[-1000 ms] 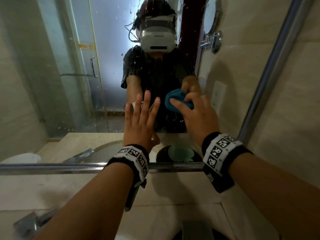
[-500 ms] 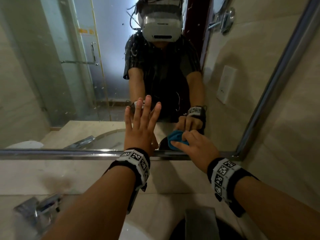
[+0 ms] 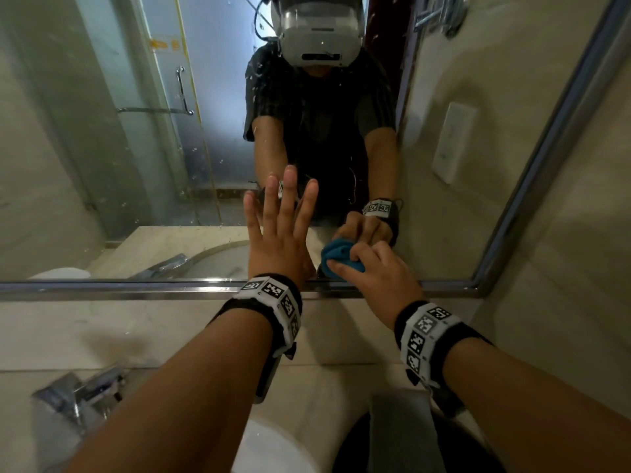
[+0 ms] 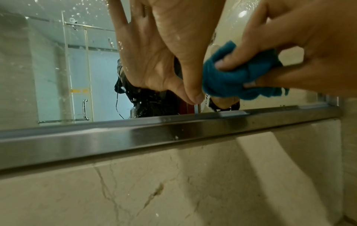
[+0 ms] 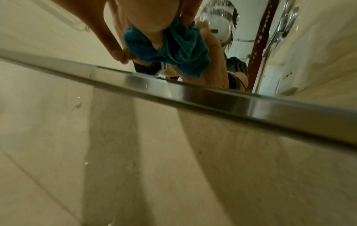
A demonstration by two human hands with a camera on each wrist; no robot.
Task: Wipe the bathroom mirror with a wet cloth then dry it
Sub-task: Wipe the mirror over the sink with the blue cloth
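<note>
Bunched under curled fingers, the blue cloth (image 3: 341,261) is held by the right hand (image 3: 377,278) against the mirror (image 3: 136,165), just above the metal frame (image 3: 102,290). The droplet-covered glass lies up and left of those fingers. The left hand (image 3: 278,240) is laid flat beside it, fingers spread wide.

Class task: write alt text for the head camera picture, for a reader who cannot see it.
A right hand presses a bunched blue cloth against the lower edge of a bathroom mirror, while the left hand rests flat, fingers spread, on the glass beside it. Water drops speckle the mirror.
</note>
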